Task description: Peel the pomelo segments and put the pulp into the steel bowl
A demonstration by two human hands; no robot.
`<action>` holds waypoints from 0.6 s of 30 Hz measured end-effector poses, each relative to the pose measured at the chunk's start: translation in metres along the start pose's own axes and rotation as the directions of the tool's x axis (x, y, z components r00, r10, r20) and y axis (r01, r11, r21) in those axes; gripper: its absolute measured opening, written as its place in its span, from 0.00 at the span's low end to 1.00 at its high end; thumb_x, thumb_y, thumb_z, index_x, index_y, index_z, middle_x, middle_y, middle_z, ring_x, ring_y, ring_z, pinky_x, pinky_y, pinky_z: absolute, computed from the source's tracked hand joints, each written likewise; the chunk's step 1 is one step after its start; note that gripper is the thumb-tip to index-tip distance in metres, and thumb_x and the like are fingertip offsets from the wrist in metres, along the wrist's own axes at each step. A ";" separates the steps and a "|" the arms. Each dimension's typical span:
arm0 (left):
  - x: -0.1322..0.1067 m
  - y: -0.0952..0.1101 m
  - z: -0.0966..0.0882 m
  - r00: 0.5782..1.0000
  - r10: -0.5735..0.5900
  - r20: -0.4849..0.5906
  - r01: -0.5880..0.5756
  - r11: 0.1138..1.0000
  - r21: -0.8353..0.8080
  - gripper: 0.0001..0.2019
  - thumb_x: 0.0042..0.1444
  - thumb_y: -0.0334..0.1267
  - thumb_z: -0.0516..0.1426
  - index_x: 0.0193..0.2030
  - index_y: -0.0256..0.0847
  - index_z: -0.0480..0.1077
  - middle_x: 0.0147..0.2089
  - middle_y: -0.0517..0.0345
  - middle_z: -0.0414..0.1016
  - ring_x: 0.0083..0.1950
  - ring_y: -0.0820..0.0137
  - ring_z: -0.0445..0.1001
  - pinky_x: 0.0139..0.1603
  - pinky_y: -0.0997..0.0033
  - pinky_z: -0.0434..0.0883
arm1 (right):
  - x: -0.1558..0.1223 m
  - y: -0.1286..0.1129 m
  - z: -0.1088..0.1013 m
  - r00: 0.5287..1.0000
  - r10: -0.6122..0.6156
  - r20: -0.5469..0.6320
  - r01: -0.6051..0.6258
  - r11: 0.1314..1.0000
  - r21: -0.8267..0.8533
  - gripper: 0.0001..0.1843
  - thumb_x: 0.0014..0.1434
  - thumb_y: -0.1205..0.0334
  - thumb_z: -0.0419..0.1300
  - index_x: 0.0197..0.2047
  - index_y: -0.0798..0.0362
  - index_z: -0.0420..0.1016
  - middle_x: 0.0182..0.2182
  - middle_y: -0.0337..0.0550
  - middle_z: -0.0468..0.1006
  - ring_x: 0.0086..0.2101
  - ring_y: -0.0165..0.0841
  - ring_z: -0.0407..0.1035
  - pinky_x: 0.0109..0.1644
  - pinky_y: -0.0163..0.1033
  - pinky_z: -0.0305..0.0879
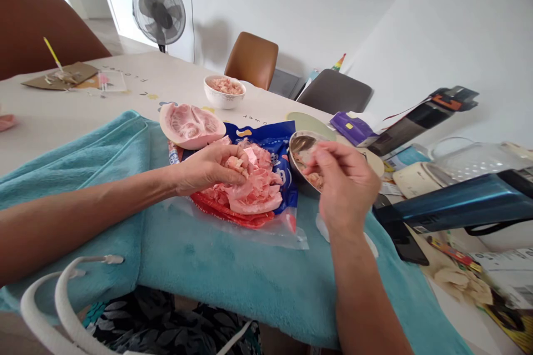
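My left hand point(212, 169) is closed around a pale pink piece of pomelo flesh point(236, 165), held above a heap of pink pomelo peel and membrane scraps point(256, 194). The scraps lie on a blue and red plastic bag point(286, 141). My right hand point(345, 183) is at the near right side of a metal bowl point(293, 162) that has some pulp in it. Its thumb and fingers are pinched together over the bowl, and what they hold, if anything, is hidden. A hollowed pomelo rind half point(191, 125) rests behind my left hand.
A white bowl of pulp point(225, 93) stands farther back. A teal towel point(233, 272) covers the near table. To the right are a purple packet point(352, 127), a blue bottle point(462, 199), a dark bottle point(412, 122) and a phone point(402, 236). Cardboard point(62, 76) lies at left.
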State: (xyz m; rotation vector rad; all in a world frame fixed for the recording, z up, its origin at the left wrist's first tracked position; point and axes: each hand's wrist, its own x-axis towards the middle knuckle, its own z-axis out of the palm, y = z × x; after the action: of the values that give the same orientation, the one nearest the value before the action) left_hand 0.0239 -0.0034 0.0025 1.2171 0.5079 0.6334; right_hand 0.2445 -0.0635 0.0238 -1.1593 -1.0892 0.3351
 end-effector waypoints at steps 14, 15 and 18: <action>0.001 0.000 -0.001 0.999 0.047 -0.015 -0.046 0.996 0.081 0.12 0.46 0.28 0.66 0.38 0.38 0.72 0.30 0.64 0.71 0.30 0.80 0.67 0.32 0.80 0.64 | 0.039 0.015 -0.047 0.993 -0.085 -0.078 -0.013 0.593 -0.805 0.08 0.54 0.61 0.59 0.34 0.51 0.80 0.37 0.47 0.80 0.35 0.42 0.73 0.47 0.51 0.68; 0.000 0.000 0.000 0.998 0.055 -0.017 -0.053 0.994 0.100 0.12 0.47 0.28 0.66 0.39 0.38 0.72 0.31 0.63 0.72 0.32 0.79 0.68 0.33 0.80 0.65 | 0.035 0.012 -0.043 0.992 -0.107 -0.073 0.012 0.637 -0.771 0.09 0.56 0.59 0.59 0.32 0.51 0.79 0.33 0.46 0.79 0.35 0.42 0.73 0.47 0.51 0.68; 0.000 0.002 0.001 0.996 0.091 -0.014 -0.087 0.980 0.181 0.13 0.48 0.29 0.66 0.40 0.38 0.71 0.35 0.61 0.74 0.36 0.76 0.71 0.36 0.78 0.68 | 0.016 0.003 -0.025 0.996 -0.086 -0.005 0.068 0.827 -0.558 0.15 0.60 0.50 0.59 0.31 0.51 0.78 0.26 0.42 0.78 0.29 0.38 0.72 0.39 0.46 0.68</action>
State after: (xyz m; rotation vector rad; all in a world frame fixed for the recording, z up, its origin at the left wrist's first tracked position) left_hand 0.0243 -0.0041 0.0049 1.4114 0.5401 0.6891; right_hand 0.2737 -0.0654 0.0301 -1.6251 -1.2454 -0.0812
